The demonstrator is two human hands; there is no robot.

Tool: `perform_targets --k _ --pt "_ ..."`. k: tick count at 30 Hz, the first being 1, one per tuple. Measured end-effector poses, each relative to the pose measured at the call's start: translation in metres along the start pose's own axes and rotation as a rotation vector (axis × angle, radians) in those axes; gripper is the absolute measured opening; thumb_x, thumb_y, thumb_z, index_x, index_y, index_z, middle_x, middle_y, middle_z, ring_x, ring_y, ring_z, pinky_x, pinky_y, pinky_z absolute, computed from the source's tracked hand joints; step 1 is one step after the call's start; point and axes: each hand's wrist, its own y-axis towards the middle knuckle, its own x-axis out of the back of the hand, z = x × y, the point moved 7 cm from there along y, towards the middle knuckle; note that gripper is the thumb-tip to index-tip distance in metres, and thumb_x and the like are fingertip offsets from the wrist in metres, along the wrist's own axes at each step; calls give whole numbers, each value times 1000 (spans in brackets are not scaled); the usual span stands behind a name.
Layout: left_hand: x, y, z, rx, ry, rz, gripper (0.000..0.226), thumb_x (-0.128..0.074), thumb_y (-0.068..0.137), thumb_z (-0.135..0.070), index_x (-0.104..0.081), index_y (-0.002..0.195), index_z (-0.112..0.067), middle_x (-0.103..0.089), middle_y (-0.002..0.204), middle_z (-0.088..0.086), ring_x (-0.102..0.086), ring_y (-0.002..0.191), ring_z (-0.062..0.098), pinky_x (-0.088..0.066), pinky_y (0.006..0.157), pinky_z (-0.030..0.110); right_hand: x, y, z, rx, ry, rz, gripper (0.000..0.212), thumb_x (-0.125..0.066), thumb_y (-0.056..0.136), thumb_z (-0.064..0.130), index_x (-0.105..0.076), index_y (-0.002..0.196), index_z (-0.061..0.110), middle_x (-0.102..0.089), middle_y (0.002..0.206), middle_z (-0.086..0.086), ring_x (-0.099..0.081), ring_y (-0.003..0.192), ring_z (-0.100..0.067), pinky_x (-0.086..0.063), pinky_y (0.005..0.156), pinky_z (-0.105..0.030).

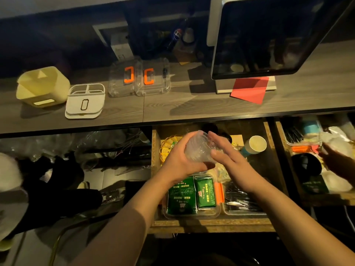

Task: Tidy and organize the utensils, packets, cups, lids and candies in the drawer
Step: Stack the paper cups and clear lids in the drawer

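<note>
Head view: stacked clear cups [199, 146] between both hands, tilted, rims up-left.

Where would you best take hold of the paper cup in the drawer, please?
Grip the paper cup round its upper wall just under the rim, coming from above and the right. It leans with its open mouth up and that side bare, while the right hand and the clear cups crowd its left.
</note>
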Motion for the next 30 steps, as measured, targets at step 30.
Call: perform_targets --k 30 --pt "-22 1 76 412 -719 -223 97 -97 41 -50 -60 130 -33 -55 140 14 -56 125 39 -56 90 51 -20 43 -68 -114 60 197 80 -45 89 65 -17 155 31 -32 150 11 -32 137 -2 -36 105 -20"
